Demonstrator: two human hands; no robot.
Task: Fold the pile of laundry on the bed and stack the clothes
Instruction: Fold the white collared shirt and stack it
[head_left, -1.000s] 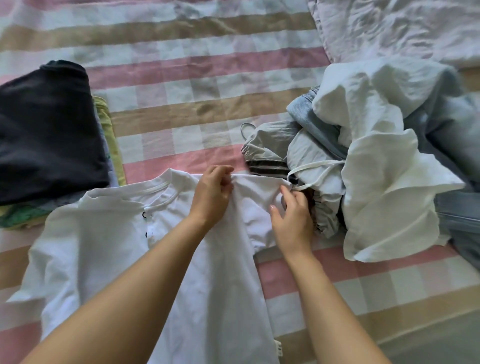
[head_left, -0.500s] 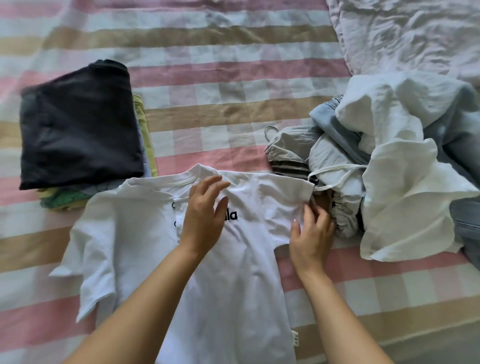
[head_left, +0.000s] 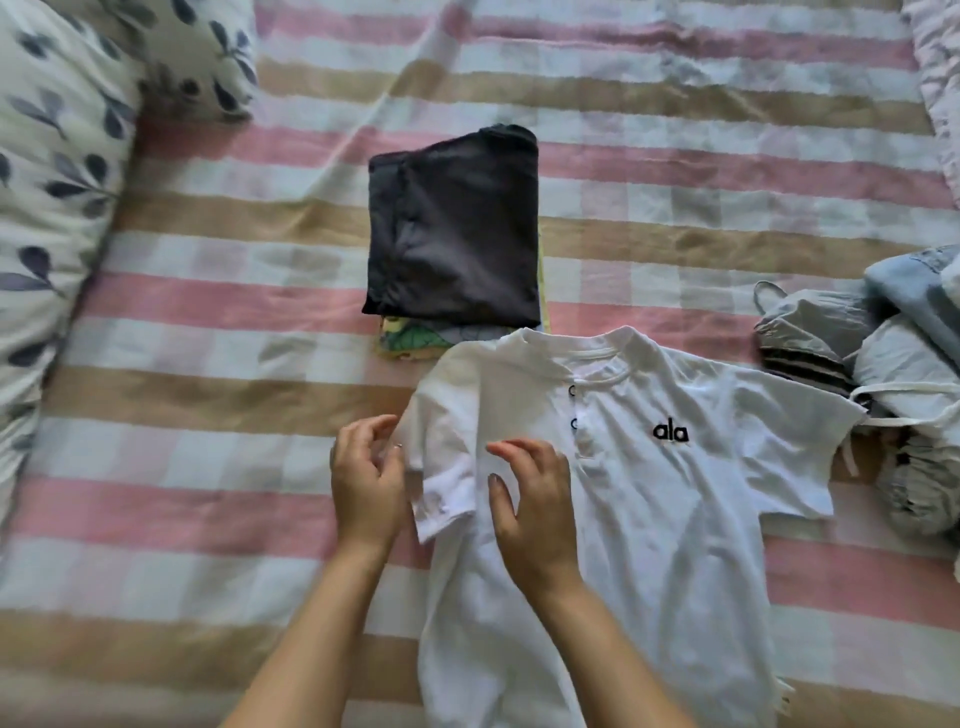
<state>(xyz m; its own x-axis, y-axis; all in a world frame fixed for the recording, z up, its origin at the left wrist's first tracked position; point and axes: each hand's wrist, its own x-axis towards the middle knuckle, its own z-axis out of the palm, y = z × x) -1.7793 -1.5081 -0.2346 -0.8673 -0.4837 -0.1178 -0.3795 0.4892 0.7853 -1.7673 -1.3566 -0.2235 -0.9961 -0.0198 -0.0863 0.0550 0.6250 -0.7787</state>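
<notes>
A white T-shirt (head_left: 649, 493) with a black "ala" logo lies front up on the striped bed sheet (head_left: 208, 467). My left hand (head_left: 369, 483) hovers at the outer edge of the shirt's left sleeve, fingers loosely curved. My right hand (head_left: 535, 499) rests with spread fingers on the shirt just right of that sleeve. Neither hand plainly grips the cloth. Above the collar stands the stack of folded clothes (head_left: 452, 228), a black garment on top and a green-yellow patterned one (head_left: 410, 338) under it. The unfolded laundry pile (head_left: 883, 364) sits at the right edge.
A leaf-print pillow (head_left: 57, 156) fills the left side. Another pale bedding piece (head_left: 940, 78) shows at the top right corner. Open striped sheet lies left of the shirt and beyond the stack.
Both hands moved from the shirt's right shoulder and sleeve over to its left sleeve. The view swung left, so the laundry pile slid to the right edge and the pillow came in.
</notes>
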